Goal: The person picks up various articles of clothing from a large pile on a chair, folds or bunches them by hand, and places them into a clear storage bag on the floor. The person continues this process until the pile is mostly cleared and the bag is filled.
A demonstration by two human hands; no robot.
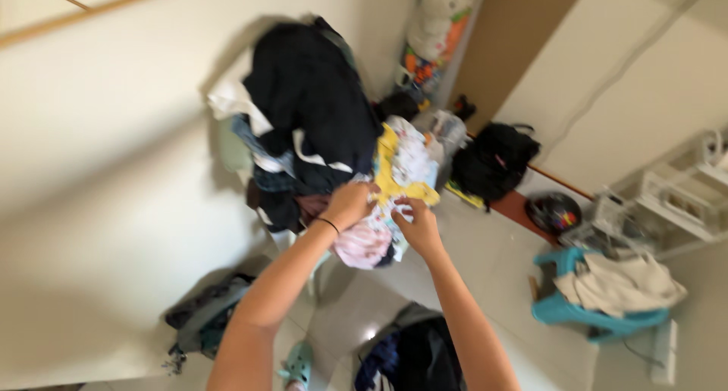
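Garment (402, 171): yellow & white w/ small multicolour print. Clothes pile (307, 103): mostly black, some white. Pink cloth (362, 245) below. Backpack (493, 160) black. Plastic chair (561, 307) teal. Wristband (328, 224) black.

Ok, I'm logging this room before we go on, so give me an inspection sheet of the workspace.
Surface: pale tiled floor, partly covered.
Job's things: yellow and white patterned cloth, gripped by left hand and right hand, on a pile of dark clothes.
Clutter: clothes heaps on floor, black backpack, helmet, teal plastic chair with pale cloth.
Grippers: both hands closed on the cloth.
Cables: one thin cable near the chair.
Surroundings: pale walls, white rack; view blurred.
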